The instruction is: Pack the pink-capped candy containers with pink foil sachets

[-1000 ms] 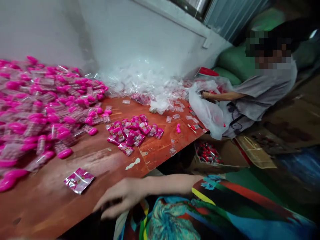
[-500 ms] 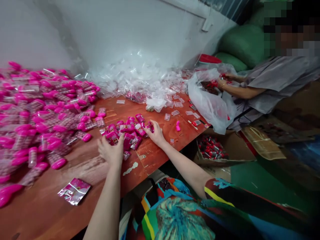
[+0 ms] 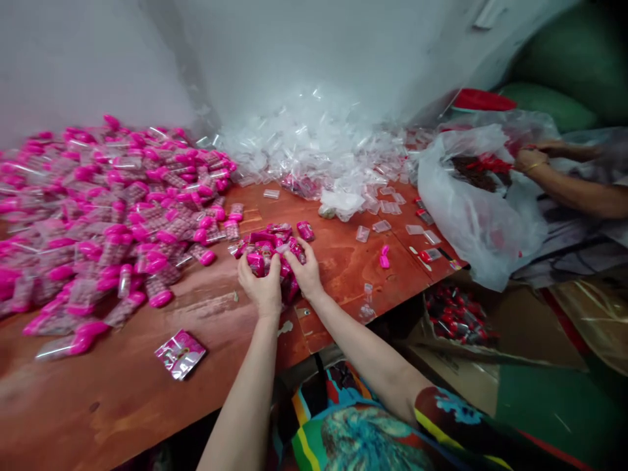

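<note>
A small heap of shiny pink printed packets (image 3: 262, 243) lies on the reddish wooden table (image 3: 338, 261). My left hand (image 3: 263, 288) curls round the near left side of the heap, thumb raised against the packets. On the right side, my right hand (image 3: 305, 271) has its fingers bent over several of them, its fingertips close to my left thumb. How many packets each hand grips is hidden. One pink packet (image 3: 305, 230) sits just beyond the heap. A flat pink-and-silver sachet (image 3: 180, 354) lies nearer the table's front edge, left of my forearm.
Pink-capped clear tubes (image 3: 147, 222) with pale beads fill the table's left. Clear plastic cases (image 3: 314, 144) are piled against the wall. At right, a co-worker's hands (image 3: 532, 157) reach over a white plastic bag (image 3: 471, 209). A cardboard box (image 3: 520, 333) holds red-and-black pieces below.
My hands have come closer together, pressing the spread packets into a tighter heap. The camera view has turned left, so the table and bag appear farther right.
</note>
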Demonstrator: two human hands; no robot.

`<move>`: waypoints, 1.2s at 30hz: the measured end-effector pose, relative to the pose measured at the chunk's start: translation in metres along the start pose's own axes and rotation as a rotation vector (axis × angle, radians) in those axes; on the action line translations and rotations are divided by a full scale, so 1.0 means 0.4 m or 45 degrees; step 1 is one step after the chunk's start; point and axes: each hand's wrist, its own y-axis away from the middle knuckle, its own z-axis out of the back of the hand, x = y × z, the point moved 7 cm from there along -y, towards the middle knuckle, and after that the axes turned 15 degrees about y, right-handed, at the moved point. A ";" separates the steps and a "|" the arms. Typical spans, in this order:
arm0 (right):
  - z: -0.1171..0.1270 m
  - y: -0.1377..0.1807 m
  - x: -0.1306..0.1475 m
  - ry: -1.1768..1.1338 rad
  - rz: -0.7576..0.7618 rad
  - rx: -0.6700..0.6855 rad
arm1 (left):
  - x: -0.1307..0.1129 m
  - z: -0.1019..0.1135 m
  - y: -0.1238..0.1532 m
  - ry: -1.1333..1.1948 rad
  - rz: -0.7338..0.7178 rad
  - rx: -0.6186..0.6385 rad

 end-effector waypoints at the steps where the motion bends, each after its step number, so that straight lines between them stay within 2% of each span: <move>1: -0.010 0.004 -0.005 -0.099 -0.077 0.004 | 0.000 0.000 0.000 0.026 -0.002 -0.019; 5: -0.040 0.020 0.013 -0.364 -0.246 0.066 | -0.011 0.004 0.007 0.074 0.002 -0.111; 9: -0.045 0.035 0.048 -0.445 -0.280 0.091 | -0.041 -0.008 0.018 0.148 -0.005 -0.105; 13: -0.049 0.038 0.069 -0.491 -0.280 0.115 | -0.055 -0.032 0.019 0.302 0.086 -0.107; 18: -0.041 0.039 0.132 -0.457 -0.137 0.115 | -0.099 -0.034 0.010 0.441 0.033 -0.132; 21: -0.057 0.079 0.195 -0.439 -0.006 0.180 | -0.151 0.023 0.012 0.474 -0.093 -0.152; 23: -0.086 0.133 0.235 -0.428 0.067 0.276 | -0.187 0.101 0.024 0.462 -0.162 -0.204; 25: -0.132 0.210 0.269 -0.409 0.132 0.407 | -0.218 0.207 0.045 0.435 -0.197 -0.289; 28: -0.223 0.371 0.308 -0.370 0.182 0.619 | -0.250 0.403 0.093 0.339 -0.186 -0.463; 30: -0.296 0.502 0.326 -0.381 0.163 0.765 | -0.260 0.554 0.138 0.230 -0.206 -0.657; 32: -0.385 0.650 0.331 -0.416 0.103 1.005 | -0.263 0.714 0.197 0.109 -0.323 -0.941; 33: -0.432 0.725 0.327 -0.422 0.072 1.131 | -0.255 0.787 0.221 0.055 -0.366 -1.033; 36: -0.562 0.905 0.290 -0.323 0.090 1.418 | -0.192 0.976 0.270 -0.126 -0.329 -1.256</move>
